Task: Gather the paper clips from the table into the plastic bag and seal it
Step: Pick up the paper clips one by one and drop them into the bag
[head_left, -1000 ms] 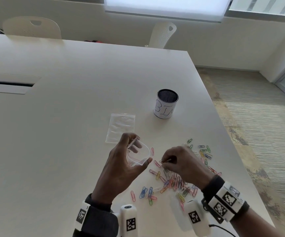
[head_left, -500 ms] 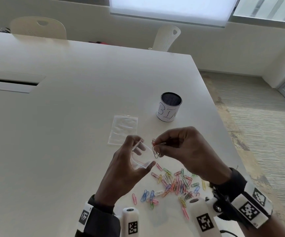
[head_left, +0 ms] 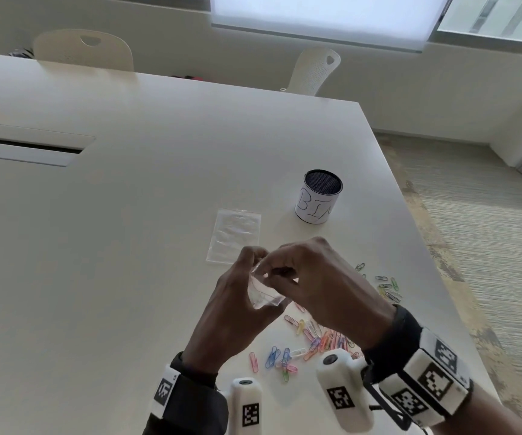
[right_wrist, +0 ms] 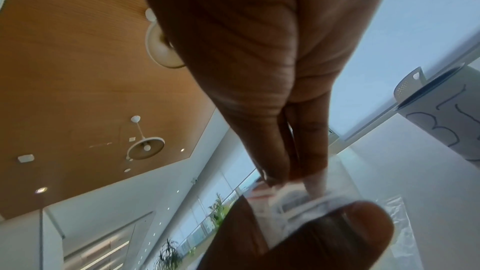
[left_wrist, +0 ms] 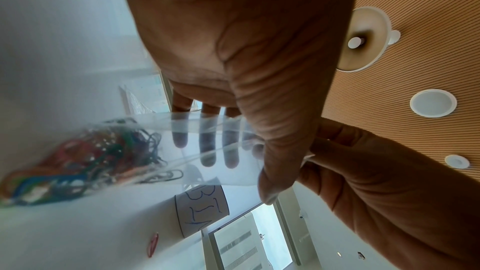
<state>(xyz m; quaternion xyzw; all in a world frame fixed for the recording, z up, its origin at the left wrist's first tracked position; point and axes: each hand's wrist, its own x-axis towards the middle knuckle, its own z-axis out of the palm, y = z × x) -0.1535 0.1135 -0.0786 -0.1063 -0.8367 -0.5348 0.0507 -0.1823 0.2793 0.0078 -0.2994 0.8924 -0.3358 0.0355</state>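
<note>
1. Paper clips point(head_left: 311, 342) lie loose on the table point(head_left: 128, 246), low and right of centre in the head view, just under the wrists; a smaller scatter point(head_left: 386, 285) sits further right near the table edge. They look light, thin and springy, and likely to slide on the smooth top. Pinching one or two at a time seems safer than scooping.

2. Above them, at the centre of the frame, the left hand point(head_left: 234, 312) holds a small clear plastic bag point(head_left: 264, 293) off the table, thumb and fingers curled round its mouth. In the left wrist view a clump of coloured clips point(left_wrist: 78, 161) already sits in the bag.

3. The film looks limp and slippery, so it should be held by the stiffer zip strip at the rim.

4. The right hand point(head_left: 319, 284) meets the bag's mouth, its fingertips point(right_wrist: 314, 184) drawn together at the rim. Whether they pinch a clip I cannot tell.

5. Beyond, a second flat plastic bag point(head_left: 234, 235) lies on the table.

6. Furthest, up and right, stands a mesh cup labelled "BIN" point(head_left: 317, 199).
</note>
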